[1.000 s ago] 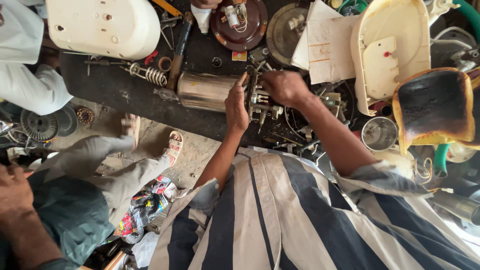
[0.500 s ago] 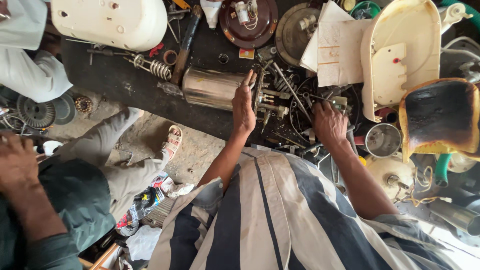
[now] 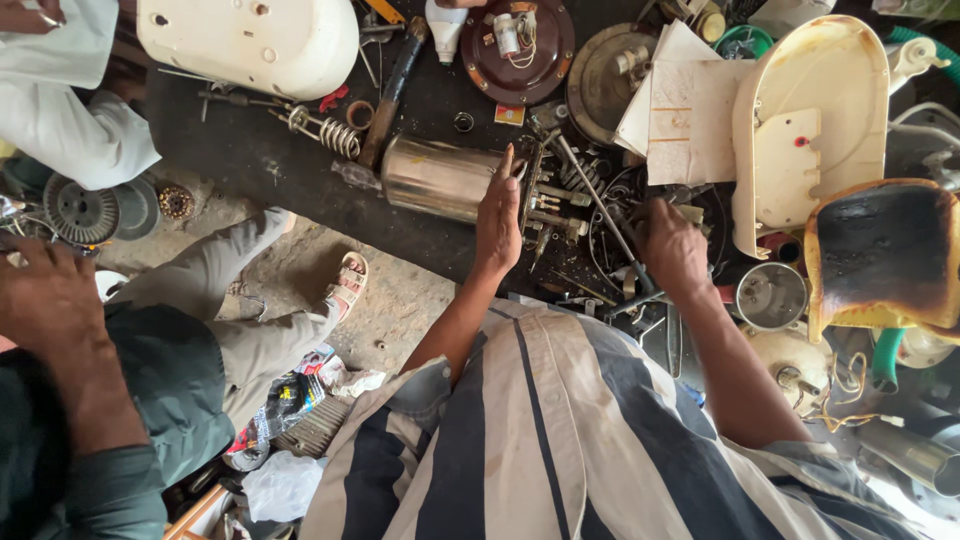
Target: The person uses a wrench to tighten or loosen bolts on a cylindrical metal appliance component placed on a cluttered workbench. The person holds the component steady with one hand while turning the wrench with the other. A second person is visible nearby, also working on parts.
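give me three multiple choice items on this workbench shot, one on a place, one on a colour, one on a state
1. Where does the left hand rest?
A. on the end of the metal cylinder
B. on the white casing
C. on the papers

2. What colour is the round plate with a small part on it, at the top of the bench?
A. green
B. dark red-brown
C. white

3. How does the metal cylinder lie?
A. upright
B. hanging from a hook
C. on its side

Answers:
1. A, the palm lies flat against the cylinder's end, where rods stick out.
2. B, the plate shows a dark red-brown face beside the grey disc.
3. C, its long side lies along the black bench.

The right hand is closed around a long thin tool among the loose parts.
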Motion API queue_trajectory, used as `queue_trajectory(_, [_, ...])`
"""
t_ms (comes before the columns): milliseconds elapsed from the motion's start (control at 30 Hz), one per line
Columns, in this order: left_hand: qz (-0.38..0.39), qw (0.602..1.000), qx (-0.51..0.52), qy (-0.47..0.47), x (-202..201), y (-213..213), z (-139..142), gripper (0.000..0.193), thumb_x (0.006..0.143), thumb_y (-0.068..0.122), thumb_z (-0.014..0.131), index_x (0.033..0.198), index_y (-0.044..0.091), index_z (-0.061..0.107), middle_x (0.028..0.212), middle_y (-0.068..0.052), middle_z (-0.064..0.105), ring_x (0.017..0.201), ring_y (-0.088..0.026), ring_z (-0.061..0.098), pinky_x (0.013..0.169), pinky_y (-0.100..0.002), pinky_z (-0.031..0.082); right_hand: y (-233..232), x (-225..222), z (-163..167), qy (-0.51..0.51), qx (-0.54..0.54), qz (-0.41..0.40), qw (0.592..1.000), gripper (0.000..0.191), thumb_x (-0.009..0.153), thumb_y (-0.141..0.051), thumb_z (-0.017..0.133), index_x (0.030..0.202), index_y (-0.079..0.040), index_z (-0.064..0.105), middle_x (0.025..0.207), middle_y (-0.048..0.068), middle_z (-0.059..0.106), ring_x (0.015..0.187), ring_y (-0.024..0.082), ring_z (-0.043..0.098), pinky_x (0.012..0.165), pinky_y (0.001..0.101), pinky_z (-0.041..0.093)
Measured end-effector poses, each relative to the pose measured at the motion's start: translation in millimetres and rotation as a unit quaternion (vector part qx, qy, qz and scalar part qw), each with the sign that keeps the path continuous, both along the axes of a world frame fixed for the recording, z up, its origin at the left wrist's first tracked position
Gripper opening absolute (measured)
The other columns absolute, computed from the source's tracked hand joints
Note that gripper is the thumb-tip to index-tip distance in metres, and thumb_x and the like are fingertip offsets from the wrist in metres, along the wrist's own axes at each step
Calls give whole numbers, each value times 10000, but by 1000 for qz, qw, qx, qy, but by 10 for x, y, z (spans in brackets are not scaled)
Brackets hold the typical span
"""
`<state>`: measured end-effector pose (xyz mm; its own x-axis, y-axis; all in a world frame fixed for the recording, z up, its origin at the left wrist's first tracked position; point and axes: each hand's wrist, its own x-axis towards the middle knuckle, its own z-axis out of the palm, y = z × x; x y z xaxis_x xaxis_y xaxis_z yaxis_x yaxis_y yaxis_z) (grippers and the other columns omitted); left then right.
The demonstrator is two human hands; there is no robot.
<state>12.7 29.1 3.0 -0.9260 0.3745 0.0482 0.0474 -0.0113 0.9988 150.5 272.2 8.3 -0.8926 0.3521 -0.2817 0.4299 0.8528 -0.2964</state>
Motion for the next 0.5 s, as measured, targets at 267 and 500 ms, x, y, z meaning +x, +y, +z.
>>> queue_trajectory(267, [6,1000,2,-22,-37,48,28,696,1113,538,344,1600,42,387,1615,-204,472,1499,-330,476,1243,-405,353,-5,-47,-29,37,-31,73,996,148,1023,-141,621,1111,-78,723,1053,158,725,711,271,717,534,396,613])
queue_trajectory(500, [13,999,-26,14,-36,40,-9,707,1125,563,324,1597,42,401,1630,-213,453,1550,-344,407,1275,-414,311,-532,212,-64,-84,65,123,987,269,938,-222,592,1170,-106,664,1100,177,691,942,359,720,732,493,609])
